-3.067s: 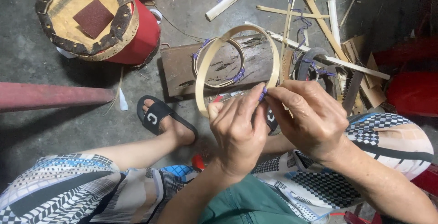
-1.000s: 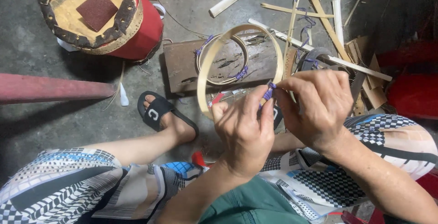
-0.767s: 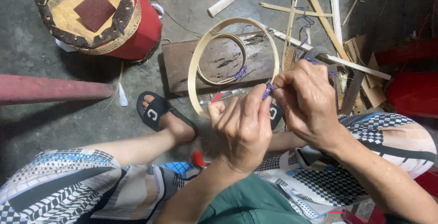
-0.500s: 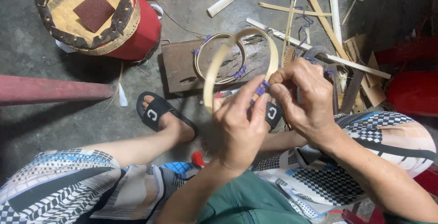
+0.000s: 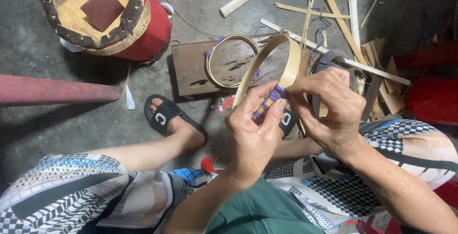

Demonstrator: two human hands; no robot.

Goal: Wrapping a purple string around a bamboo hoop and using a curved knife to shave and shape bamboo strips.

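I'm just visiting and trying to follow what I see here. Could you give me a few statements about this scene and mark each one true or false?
1. Both hands hold a bamboo hoop at a purple binding. True: the left hand and right hand pinch it there.
2. A second, smaller hoop lies on a wooden board. True.
3. The sandpaper square lies on the floor. False: it rests on top of the red stool.
4. The person is barefoot. False: a black sandal is on the visible foot.
5. The bamboo strips are stacked in a neat bundle. False: they lie scattered on the floor.
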